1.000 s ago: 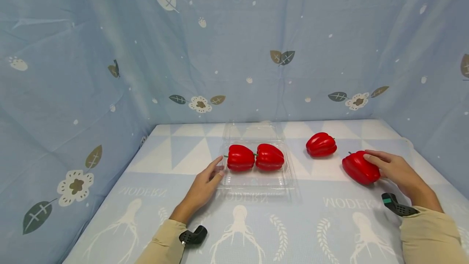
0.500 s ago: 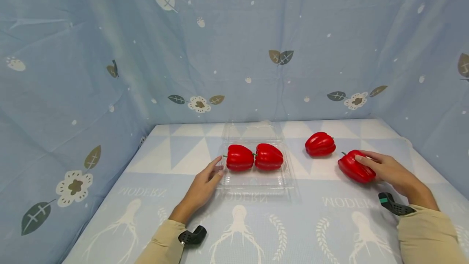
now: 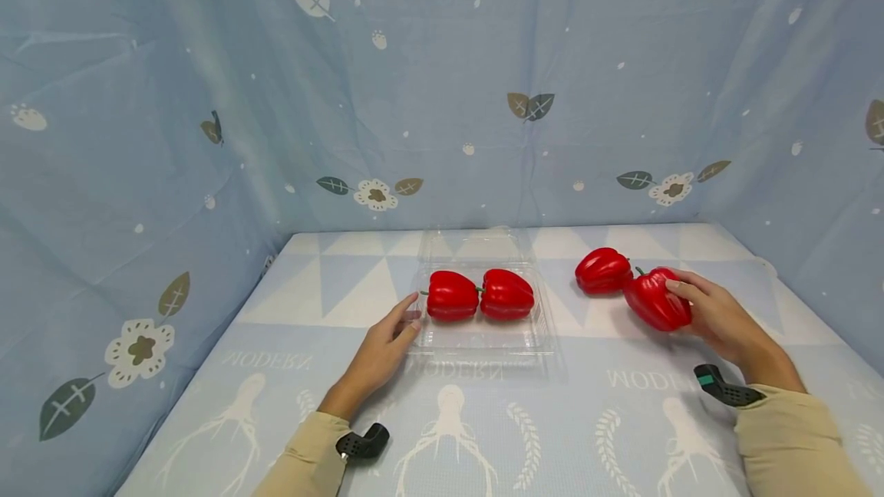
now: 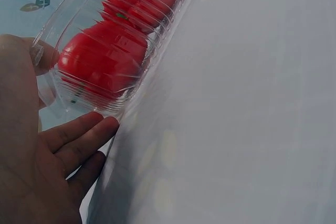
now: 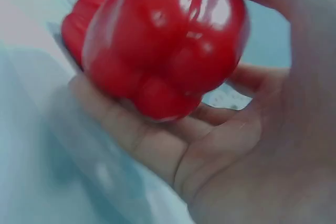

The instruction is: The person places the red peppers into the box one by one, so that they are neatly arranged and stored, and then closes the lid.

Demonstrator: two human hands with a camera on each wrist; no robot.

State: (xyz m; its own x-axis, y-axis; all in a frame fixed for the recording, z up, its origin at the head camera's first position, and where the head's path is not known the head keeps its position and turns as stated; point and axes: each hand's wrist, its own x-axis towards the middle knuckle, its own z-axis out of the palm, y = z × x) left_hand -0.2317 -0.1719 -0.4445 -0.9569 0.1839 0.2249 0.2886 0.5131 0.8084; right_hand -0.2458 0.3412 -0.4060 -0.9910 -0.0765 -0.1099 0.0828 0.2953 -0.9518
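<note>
In the head view, my right hand (image 3: 721, 320) grips a red bell pepper (image 3: 656, 299), its green stem pointing up and to the left. The right wrist view shows the lobed end of this held bell pepper (image 5: 163, 40), with fingers spread beneath it. My left hand (image 3: 380, 351) rests at the left side of a clear plastic clamshell box (image 3: 483, 340). Its fairly straight fingers (image 4: 79, 140) touch the lower corner of the box in the left wrist view. Two red bell peppers (image 3: 452, 297) lie side by side in the box, stems to the left.
Another red bell pepper (image 3: 603, 272) lies on the table right of the box, overlapped by the held one. The box's transparent lid (image 3: 476, 245) stands open at the back. A patterned cloth (image 3: 311, 397) covers the table, and blue curtains (image 3: 442, 83) enclose it.
My right hand has carried its bell pepper left and slightly up, close to the loose one on the table. The left hand and the box have stayed in place.
</note>
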